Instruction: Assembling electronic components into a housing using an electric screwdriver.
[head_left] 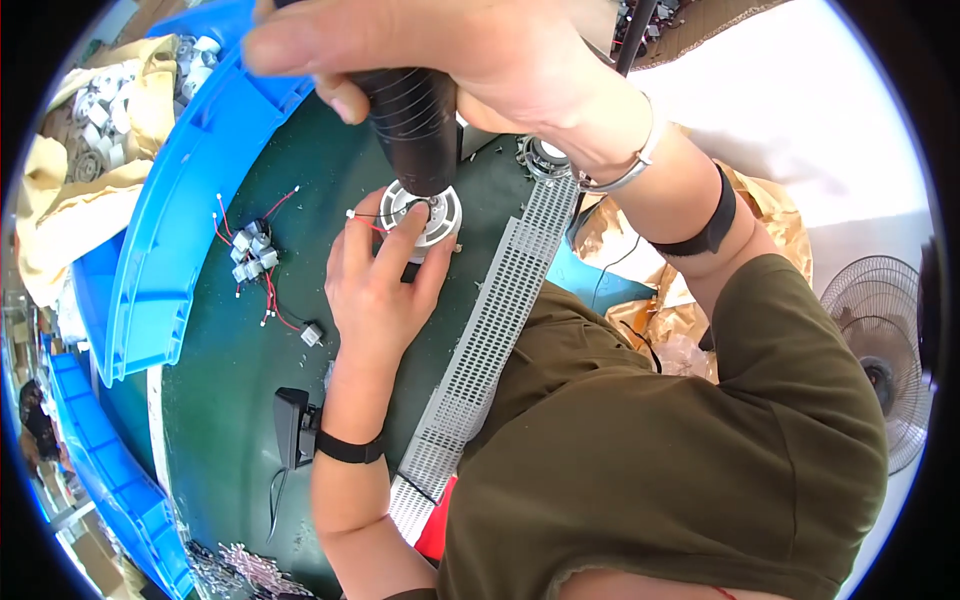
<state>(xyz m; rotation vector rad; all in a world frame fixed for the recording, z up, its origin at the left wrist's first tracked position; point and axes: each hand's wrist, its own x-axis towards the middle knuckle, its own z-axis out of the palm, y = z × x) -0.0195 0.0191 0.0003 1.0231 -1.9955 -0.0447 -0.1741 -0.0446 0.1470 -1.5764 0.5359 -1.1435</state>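
My right hand [450,45] is wrapped round a black electric screwdriver [412,130], held nearly upright. The screwdriver's lower end is over a white round plastic part [449,222] with slots around its rim; its tip is hidden. Around this part my left hand [375,285] is closed, its index finger pressing on the top near the middle and the others along the sides. A thin red and black wire with a small white connector [351,213] sticks out to the left of the part. Something dark sits beneath it, mostly covered by my fingers.
Several small motors [252,250] with red wires lie on the green table [230,350]. Blue bins [165,230] stand on the left, beside a yellowish bag [120,205] of white parts. A perforated metal strip [500,300] runs along my side; a black device [293,428] sits near my left wrist.
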